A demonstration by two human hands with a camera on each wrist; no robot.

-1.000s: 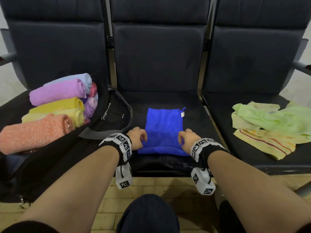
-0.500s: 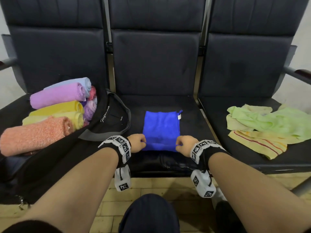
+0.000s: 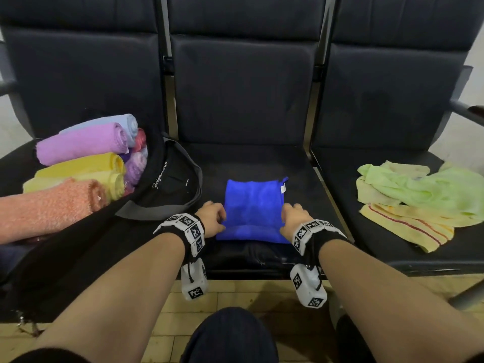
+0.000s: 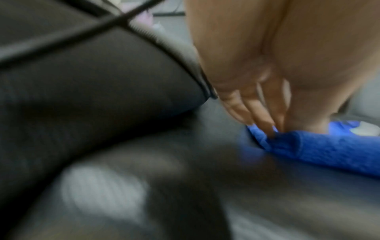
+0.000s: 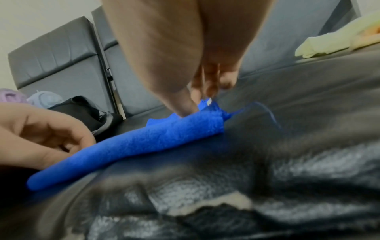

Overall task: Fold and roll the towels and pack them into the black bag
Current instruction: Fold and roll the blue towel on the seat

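While bent over the middle black padded seat (image 3: pixel 262 158), pinched the near edge of the folded bright-blue terry towel (image 3: pixel 252 205) at both corners: left hand (image 3: pixel 210 217) and right hand (image 3: pixel 294 218), fingers curled onto the first small roll. Lay flat mid-seat, just right of the open black fabric bag (image 3: pixel 167 184) packed with rolled pastel towels (image 3: pixel 78 163). Sat crumpled on the right seat: loose green and yellow towels (image 3: pixel 419 197).
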